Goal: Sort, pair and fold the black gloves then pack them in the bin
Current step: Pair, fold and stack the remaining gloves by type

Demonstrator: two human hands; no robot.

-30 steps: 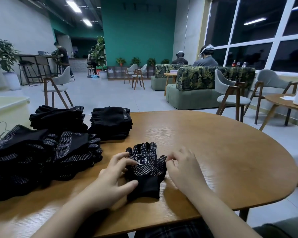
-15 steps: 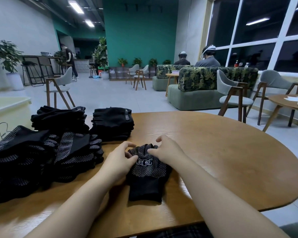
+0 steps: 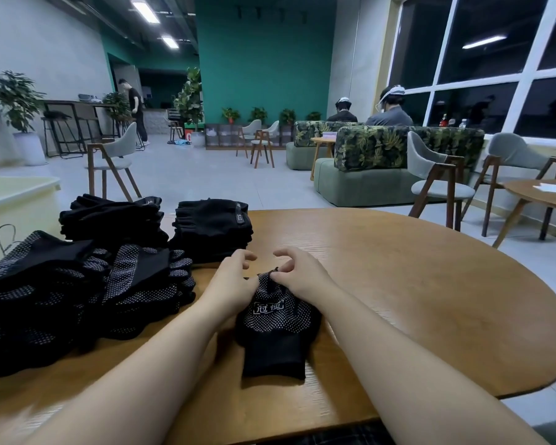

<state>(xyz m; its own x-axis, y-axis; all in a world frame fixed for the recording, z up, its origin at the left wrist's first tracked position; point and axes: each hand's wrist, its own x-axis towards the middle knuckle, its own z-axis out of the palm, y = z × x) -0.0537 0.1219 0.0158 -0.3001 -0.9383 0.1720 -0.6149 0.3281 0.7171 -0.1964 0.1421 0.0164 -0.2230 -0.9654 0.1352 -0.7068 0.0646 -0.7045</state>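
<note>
The right hand (image 3: 299,277) rests on the far end of a dotted black glove (image 3: 278,326), its thumb and forefinger pinching a small fold of the fabric at the glove's finger end; the remaining fingers are curled above the tabletop. The left hand (image 3: 230,285) lies against the glove's left edge with its fingers loosely curled above the table; whether its thumb grips the fabric cannot be told, since the contact point is hidden. The glove lies flat on the wooden table (image 3: 414,284), cuff toward the person, with a white printed label on its dotted face. Left of the hands lies a spread heap of dotted gloves (image 3: 77,293). Beyond it stand two stacks of plain black gloves: a left stack (image 3: 113,220) and a right stack (image 3: 212,228), the latter just beyond the left hand. A pale yellow bin (image 3: 16,203) stands off the table's left side. Farther back are chairs, a leaf-patterned sofa (image 3: 398,152) and seated people.
</note>
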